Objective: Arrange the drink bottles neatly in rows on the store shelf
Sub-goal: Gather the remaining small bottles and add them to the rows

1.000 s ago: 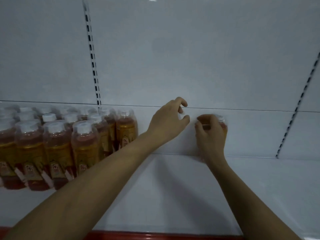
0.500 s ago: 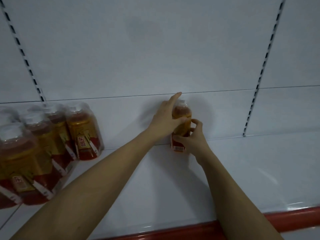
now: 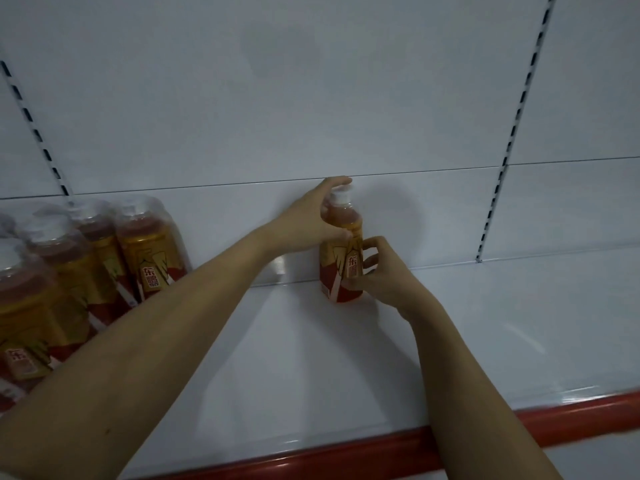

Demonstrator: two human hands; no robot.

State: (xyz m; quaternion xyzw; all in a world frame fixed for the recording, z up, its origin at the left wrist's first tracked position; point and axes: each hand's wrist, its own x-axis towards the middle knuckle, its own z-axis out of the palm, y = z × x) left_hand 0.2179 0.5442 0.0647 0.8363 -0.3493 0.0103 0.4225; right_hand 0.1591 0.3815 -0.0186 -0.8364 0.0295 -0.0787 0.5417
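Nearest us runs the red front edge (image 3: 346, 452) of the white shelf (image 3: 311, 358), and at our left a shrink-wrapped pack of bottles (image 3: 69, 271) stands on it, well apart from our hands. Farther in, our right hand (image 3: 377, 271) curls its fingers round the labelled lower body of a single drink bottle (image 3: 343, 244), while our left hand (image 3: 311, 220) grips its upper part, thumb at the shoulder and fingers arched over the white cap. The bottle stands upright at the back of the shelf, against the white back panel (image 3: 311, 98).

Left hand (image 3: 313, 220) and right hand (image 3: 381, 271) curled, gripping.
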